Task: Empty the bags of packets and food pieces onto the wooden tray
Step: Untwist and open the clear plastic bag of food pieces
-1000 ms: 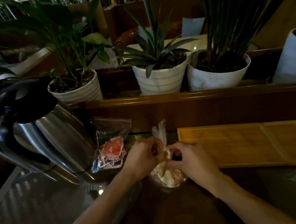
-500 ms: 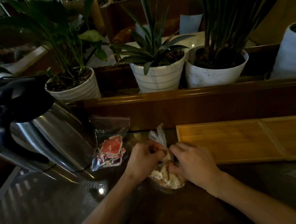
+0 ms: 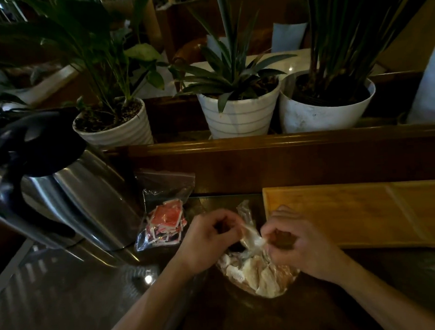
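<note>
The food bag [image 3: 257, 273] lies on the dark surface [image 3: 244, 320] just left of the tray's [image 3: 365, 215] near corner. Left hand [image 3: 205, 241] and right hand [image 3: 298, 244] each pinch its twisted neck in a narrow grip. Left of the food bag lies the packet bag [image 3: 163, 218], touching a steel kettle [image 3: 69, 197]. Behind stands a wooden ledge [image 3: 286, 146] with potted plants [image 3: 239, 113].

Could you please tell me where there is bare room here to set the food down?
The long wooden tray is bare across both compartments. Dark tabletop right of the right hand looks free too. It is crowded left: the steel kettle, the clear bag of red packets, and both hands on the food bag.
</note>
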The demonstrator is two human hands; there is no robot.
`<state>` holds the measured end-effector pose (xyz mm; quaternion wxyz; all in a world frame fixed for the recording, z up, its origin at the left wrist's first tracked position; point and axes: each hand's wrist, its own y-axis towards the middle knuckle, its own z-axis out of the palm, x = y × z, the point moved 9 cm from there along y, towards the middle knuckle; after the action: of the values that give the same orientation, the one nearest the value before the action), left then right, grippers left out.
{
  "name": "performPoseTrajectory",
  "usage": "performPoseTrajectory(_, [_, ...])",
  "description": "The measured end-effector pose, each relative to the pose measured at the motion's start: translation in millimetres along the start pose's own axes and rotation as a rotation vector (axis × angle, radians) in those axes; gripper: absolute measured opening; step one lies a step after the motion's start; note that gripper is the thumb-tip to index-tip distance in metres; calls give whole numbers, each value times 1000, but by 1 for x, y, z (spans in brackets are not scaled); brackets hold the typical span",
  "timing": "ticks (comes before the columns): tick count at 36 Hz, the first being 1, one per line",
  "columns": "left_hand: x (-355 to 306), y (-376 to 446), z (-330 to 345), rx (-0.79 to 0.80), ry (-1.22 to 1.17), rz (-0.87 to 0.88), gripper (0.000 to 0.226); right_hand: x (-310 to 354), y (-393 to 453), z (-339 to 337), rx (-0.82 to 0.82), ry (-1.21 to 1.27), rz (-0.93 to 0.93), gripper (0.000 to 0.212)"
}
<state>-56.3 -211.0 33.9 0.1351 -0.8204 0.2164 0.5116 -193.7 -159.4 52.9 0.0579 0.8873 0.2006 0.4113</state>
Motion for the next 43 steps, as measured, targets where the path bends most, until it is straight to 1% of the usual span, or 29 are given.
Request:
performPoseTrajectory(2, [0, -1, 2, 8, -15, -11, 14, -4, -1, 3, 14, -2, 16, 10])
performPoseTrajectory(5, [0, 0, 1, -30, -4, -37, 15, -14, -2, 0, 48, -24, 105, 10])
performPoseTrajectory(7, [-5, 1, 2, -45, 61, -16, 11, -17, -2, -1, 100, -27, 178, 12])
performPoseTrajectory(9, [-17, 0, 3, -81, 197, 63, 6, -14, -1, -3, 103, -53, 224, 15])
performPoseTrajectory(11, [-34, -3, 2, -149, 327, 158, 6, -8, 3, -5, 78, -184, 249, 26])
performPoseTrajectory(12, [-39, -4, 2, -173, 344, 181, 6, -4, 4, -5, 77, -275, 255, 32])
performPoseTrajectory(14, [-43, -5, 4, -176, 301, 179, 7, 3, 7, -5, 80, -389, 256, 41])
performPoseTrajectory(15, [-44, -5, 5, -168, 280, 173, 6, 5, 8, -5, 76, -413, 257, 41])
performPoseTrajectory(17, [-45, -4, 6, -170, 290, 164, 4, 10, 8, -7, 41, -458, 257, 38])
performPoseTrajectory(20, [-41, -3, 2, -214, 336, 118, 3, 17, 1, -9, -51, -541, 234, 33])
performPoseTrajectory(23, [-37, -3, 3, -190, 356, 86, 2, 17, -4, -6, -69, -588, 196, 27])
performPoseTrajectory(24, [-35, -3, 3, -171, 336, 76, 0, 16, -4, -7, -74, -571, 195, 25])
performPoseTrajectory(27, [-31, -5, 3, -121, 234, 51, 9, 10, -8, -15, -102, -445, 245, 25])
performPoseTrajectory(29, [-30, -5, 2, -120, 185, 38, 10, 4, -13, -21, -136, -312, 276, 27])
performPoseTrajectory(31, [-26, -5, -1, -150, 146, 34, 11, 1, -15, -25, -183, -210, 276, 23])
performPoseTrajectory(34, [-19, -3, -1, -180, 111, 42, 12, -7, -15, -28, -226, -124, 256, 17])
performPoseTrajectory(37, [-10, -5, 0, -175, 82, 34, 10, -10, -15, -25, -214, -25, 214, 16])
performPoseTrajectory(39, [-7, -6, 2, -159, 47, 35, 11, -13, -16, -25, -221, 69, 198, 18])
performPoseTrajectory(43, [2, -4, 0, -173, -88, -4, 11, -18, -17, -26, -243, 289, 178, 11])
